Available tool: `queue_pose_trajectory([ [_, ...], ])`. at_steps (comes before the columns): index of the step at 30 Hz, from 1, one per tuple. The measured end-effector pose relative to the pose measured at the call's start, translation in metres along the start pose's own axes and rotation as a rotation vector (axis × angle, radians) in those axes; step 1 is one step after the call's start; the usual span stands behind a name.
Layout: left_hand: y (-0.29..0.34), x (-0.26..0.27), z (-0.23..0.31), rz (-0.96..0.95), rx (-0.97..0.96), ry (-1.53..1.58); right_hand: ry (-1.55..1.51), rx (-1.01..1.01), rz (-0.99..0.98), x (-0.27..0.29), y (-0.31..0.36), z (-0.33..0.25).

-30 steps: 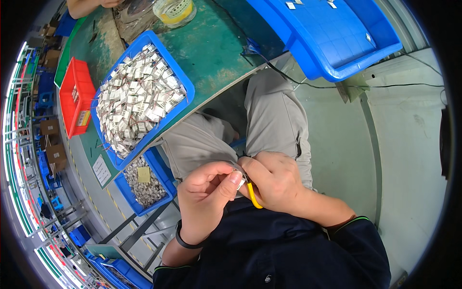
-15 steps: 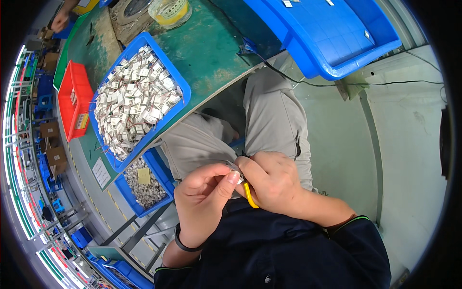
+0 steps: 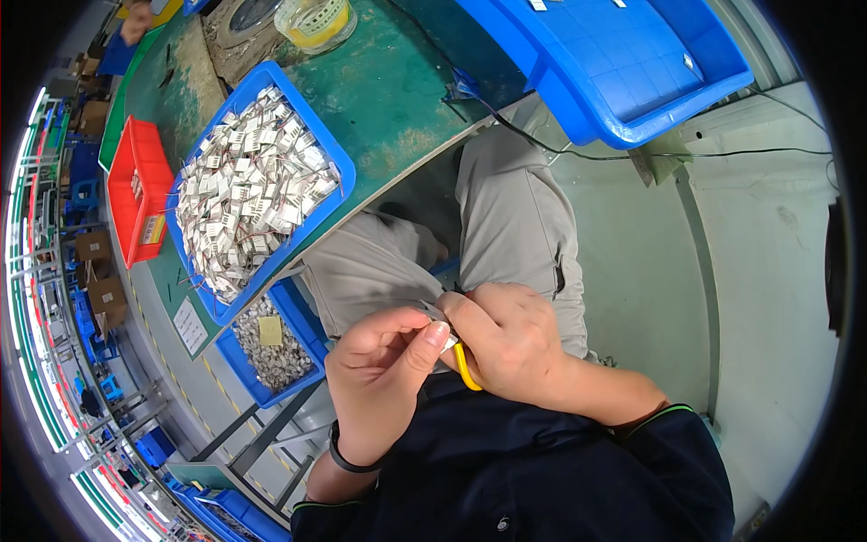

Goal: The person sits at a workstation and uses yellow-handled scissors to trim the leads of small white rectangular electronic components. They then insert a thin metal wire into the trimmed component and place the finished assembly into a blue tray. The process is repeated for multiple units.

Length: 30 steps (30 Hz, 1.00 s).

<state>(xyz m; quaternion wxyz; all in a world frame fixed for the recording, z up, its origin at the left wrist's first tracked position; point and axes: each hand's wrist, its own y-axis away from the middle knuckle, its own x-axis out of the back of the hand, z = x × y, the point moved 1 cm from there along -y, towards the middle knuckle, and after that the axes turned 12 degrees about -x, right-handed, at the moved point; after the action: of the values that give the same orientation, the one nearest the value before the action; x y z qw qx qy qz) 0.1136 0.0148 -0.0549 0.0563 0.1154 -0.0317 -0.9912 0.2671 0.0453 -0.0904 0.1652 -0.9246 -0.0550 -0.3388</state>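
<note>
My left hand (image 3: 379,366) pinches a small white piece (image 3: 449,341) between thumb and forefinger, above my lap. Most of that piece is covered by the fingertips. My right hand (image 3: 510,334) is closed round a yellow-handled cutting tool (image 3: 467,369). Its yellow handle loop sticks out below the fingers, and grey metal shows beside the left fingertips; whether it is scissors or snips I cannot tell. Both hands meet at the white piece. To the left on the table, a blue bin (image 3: 346,172) is heaped with small white parts (image 3: 248,181) with thin wires.
A red bin (image 3: 126,194) stands left of the heaped one. Below the table edge sits another blue bin (image 3: 312,366) of small parts. A large blue tray (image 3: 614,77) holds a few pieces at upper right, with a black cable (image 3: 578,158) beneath. Another person's hand (image 3: 135,23) shows top left.
My hands stay nearly in place; the yellow handle has shifted very slightly left and up. At top left, the other person's hand has moved up and right.
</note>
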Motion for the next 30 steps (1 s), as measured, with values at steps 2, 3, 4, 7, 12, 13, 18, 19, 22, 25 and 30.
queue_pose_trajectory([
  [2, 0.0001, 0.0010, 0.0005, -0.002, 0.010, 0.001, 0.005, 0.000, 0.006, -0.0003, 0.0003, -0.0002],
  [3, 0.0000, 0.0013, 0.0007, -0.002, 0.015, 0.002, 0.007, 0.000, 0.009, -0.0005, 0.0004, -0.0002],
  [4, -0.0001, 0.0014, 0.0008, -0.002, 0.016, 0.003, 0.005, 0.000, 0.011, -0.0008, 0.0005, -0.0002],
  [7, 0.0002, 0.0017, 0.0005, -0.004, 0.015, 0.009, -0.003, -0.003, 0.012, -0.0015, 0.0009, 0.0002],
  [12, 0.0005, 0.0020, 0.0003, -0.009, 0.006, 0.014, -0.020, -0.006, 0.016, -0.0009, 0.0003, -0.0005],
  [13, 0.0006, 0.0019, 0.0005, -0.008, 0.008, 0.015, -0.023, -0.005, 0.017, -0.0009, 0.0004, -0.0004],
  [18, 0.0006, 0.0024, -0.0007, -0.008, 0.014, 0.024, -0.023, -0.003, 0.016, -0.0012, 0.0006, 0.0008],
  [19, -0.0001, 0.0025, -0.0017, -0.010, 0.013, 0.028, -0.019, -0.004, 0.014, -0.0015, 0.0008, 0.0015],
  [22, 0.0000, 0.0015, -0.0001, -0.008, 0.009, 0.030, -0.021, -0.002, 0.011, -0.0007, 0.0007, 0.0008],
  [25, 0.0000, 0.0012, 0.0003, -0.011, 0.009, 0.024, -0.021, -0.001, 0.016, -0.0007, 0.0007, 0.0008],
  [30, -0.0006, 0.0002, -0.0001, -0.012, 0.008, 0.040, -0.002, -0.003, 0.021, -0.0001, 0.0019, 0.0014],
])
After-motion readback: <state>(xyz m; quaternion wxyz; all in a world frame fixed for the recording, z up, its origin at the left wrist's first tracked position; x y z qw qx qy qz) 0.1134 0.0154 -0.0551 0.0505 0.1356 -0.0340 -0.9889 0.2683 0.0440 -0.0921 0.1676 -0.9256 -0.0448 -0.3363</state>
